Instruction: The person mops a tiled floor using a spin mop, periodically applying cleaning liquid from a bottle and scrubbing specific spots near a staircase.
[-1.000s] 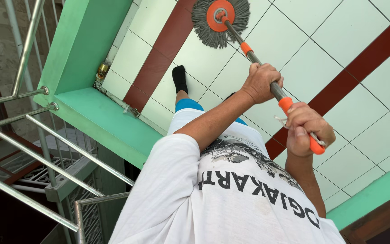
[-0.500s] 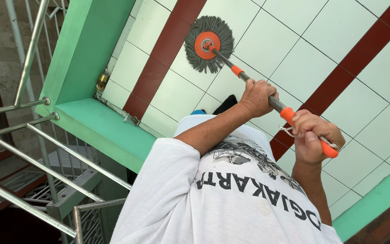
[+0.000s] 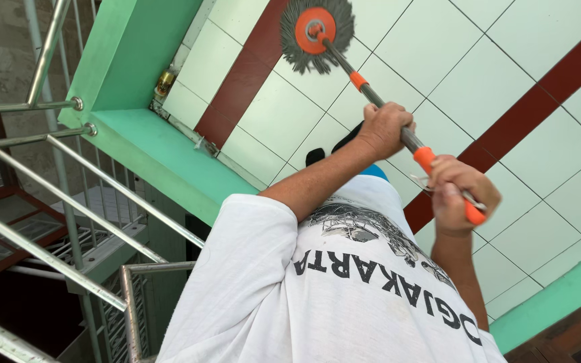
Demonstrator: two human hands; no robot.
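Over the white tiled floor (image 3: 479, 74), 2 hands grip a mop handle (image 3: 378, 101). Left hand (image 3: 386, 128) wraps the grey shaft farther along; right hand (image 3: 460, 193) closes on the near orange grip. Its round grey mop head (image 3: 316, 32) rests far on the tiles, beside a dark red stripe (image 3: 240, 77), with a green ledge (image 3: 169, 161) and steel railings (image 3: 55, 202) at left.
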